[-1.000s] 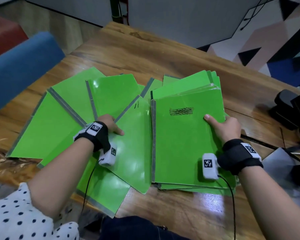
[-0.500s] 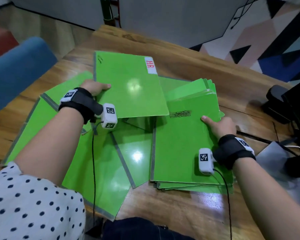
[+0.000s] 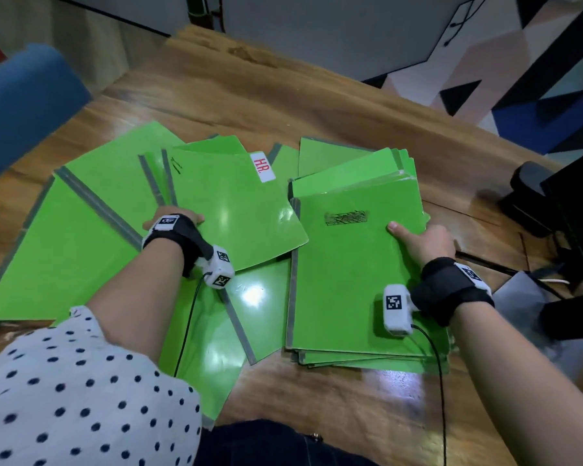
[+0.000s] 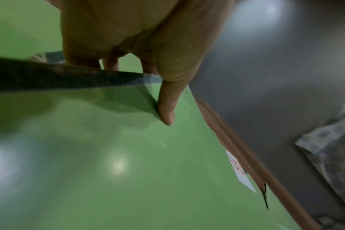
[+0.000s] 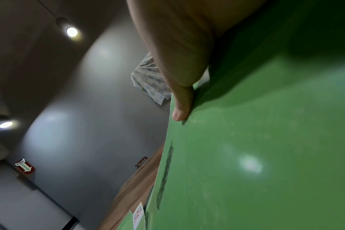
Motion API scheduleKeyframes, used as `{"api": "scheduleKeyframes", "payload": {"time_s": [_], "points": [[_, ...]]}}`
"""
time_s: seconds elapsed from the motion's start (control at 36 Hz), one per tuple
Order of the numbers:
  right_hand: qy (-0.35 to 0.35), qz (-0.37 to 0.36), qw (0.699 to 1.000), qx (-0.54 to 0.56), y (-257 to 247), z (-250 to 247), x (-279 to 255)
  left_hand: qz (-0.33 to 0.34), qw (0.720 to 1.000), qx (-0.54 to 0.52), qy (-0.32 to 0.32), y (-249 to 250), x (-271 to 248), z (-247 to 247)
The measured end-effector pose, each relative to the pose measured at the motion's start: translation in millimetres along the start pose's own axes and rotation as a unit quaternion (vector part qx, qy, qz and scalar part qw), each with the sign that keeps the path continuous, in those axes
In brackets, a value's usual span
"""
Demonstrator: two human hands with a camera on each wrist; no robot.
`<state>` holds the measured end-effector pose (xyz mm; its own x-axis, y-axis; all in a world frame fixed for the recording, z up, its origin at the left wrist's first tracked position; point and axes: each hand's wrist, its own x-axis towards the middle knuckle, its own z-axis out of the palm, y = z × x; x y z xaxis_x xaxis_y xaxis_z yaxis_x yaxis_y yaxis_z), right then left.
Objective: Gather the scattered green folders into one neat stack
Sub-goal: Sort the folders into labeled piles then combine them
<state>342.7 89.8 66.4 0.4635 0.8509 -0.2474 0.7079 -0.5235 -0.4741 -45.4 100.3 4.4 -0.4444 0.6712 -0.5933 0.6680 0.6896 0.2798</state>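
Person, seen from the head camera, items placed relative to the left wrist band:
- Left wrist band: black fabric, white square tag with a black coded marker on top
- Just below it: white box-shaped camera bearing two black-and-white coded squares; thin black cable trails downward
- Lower left: short white sleeve with dark navy polka dots
- Far right: matching black band, white tagged camera, black cable
- Below: dark trousers
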Motion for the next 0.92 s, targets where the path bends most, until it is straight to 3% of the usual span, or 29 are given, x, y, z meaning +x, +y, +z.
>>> {"api": "scheduleKeyframes", "payload": {"time_s": [0.08,0.14,0.22,0.36,0.44,0.61,0.75,0.83,0.92], "points": [[-0.005,-0.004,1.000,-0.006,1,0,2,0.008,0.995,-0.093,0.020,-4,-7,5],[-0.006,-0.003,1.000,-0.014,1,0,1,-0.040,0.971,-0.229,0.063,0,-10,6],[-0.005,0.004,1.000,-0.012,2,0,1,-0.073,0.951,-0.276,0.118,14,-23,-2],[-0.009,0.035,0.999,0.001,7,3,2,0.002,0.958,-0.189,0.215,40,-50,-18],[-0.019,0.045,0.999,0.006,11,5,-1,0.090,0.953,-0.106,0.269,59,-71,-29],[-0.052,0.042,0.998,-0.006,21,11,-7,0.274,0.901,0.076,0.328,80,-117,-53],[-0.097,0.055,0.994,0.008,33,21,-8,0.368,0.858,0.159,0.322,90,-143,-70],[-0.129,0.075,0.989,0.010,42,27,-7,0.386,0.881,0.114,0.251,95,-155,-84],[-0.141,0.088,0.986,0.033,50,32,-7,0.379,0.920,-0.007,0.097,94,-160,-91]]}}
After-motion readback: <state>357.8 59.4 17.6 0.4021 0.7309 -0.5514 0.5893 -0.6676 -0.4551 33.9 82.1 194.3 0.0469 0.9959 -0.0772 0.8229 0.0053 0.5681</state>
